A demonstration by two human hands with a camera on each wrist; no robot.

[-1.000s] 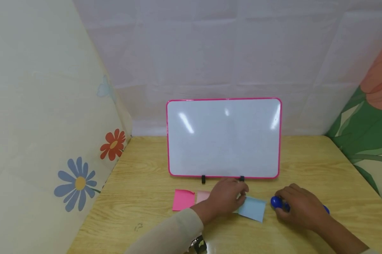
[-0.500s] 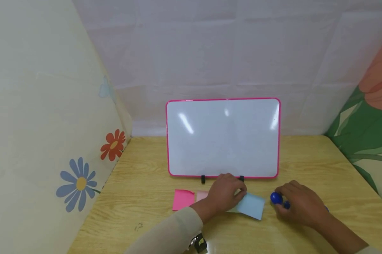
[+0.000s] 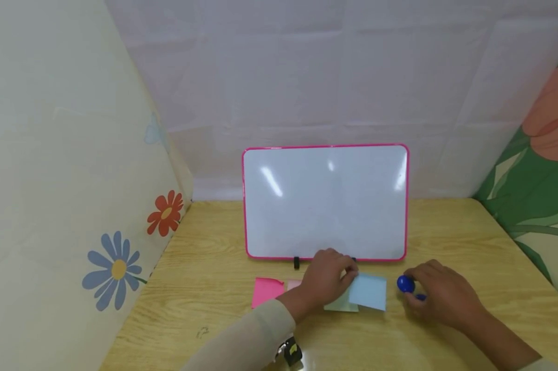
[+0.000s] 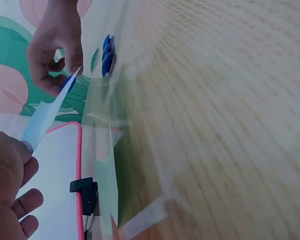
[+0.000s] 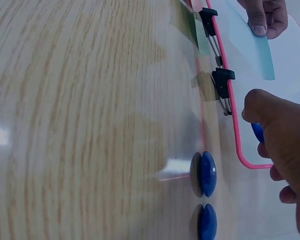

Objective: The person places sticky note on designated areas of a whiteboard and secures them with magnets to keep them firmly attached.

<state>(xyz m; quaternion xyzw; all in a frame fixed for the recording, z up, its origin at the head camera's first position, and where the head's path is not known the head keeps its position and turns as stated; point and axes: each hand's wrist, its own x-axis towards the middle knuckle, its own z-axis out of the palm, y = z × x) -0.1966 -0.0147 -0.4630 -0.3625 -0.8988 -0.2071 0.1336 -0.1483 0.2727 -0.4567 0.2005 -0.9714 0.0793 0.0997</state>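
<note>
My left hand (image 3: pixel 327 278) pinches a light blue sticky note (image 3: pixel 369 291) by its upper left corner. The note is lifted over the table, its right end hanging free, and it overlaps a pale green note (image 3: pixel 341 304) in the head view. Between thumb and fingers of my right hand (image 3: pixel 446 296) is a round blue magnet (image 3: pixel 405 284), just right of the blue note. Two more blue magnets (image 5: pixel 208 174) lie on the table below that hand in the right wrist view. A bright pink note (image 3: pixel 267 292) and a paler pink note (image 3: pixel 293 284) lie left, partly behind my left arm.
A whiteboard (image 3: pixel 325 206) with a pink frame stands upright behind the notes, on small black feet (image 3: pixel 296 262). The wooden table (image 3: pixel 204 288) meets a white cloth (image 3: pixel 316 77) at the back. A small dark object (image 3: pixel 292 352) sits under the left sleeve.
My left hand has raised the blue note and shifted slightly left and back, uncovering more of the green note. My right hand has lifted the magnet a little away from another blue one.
</note>
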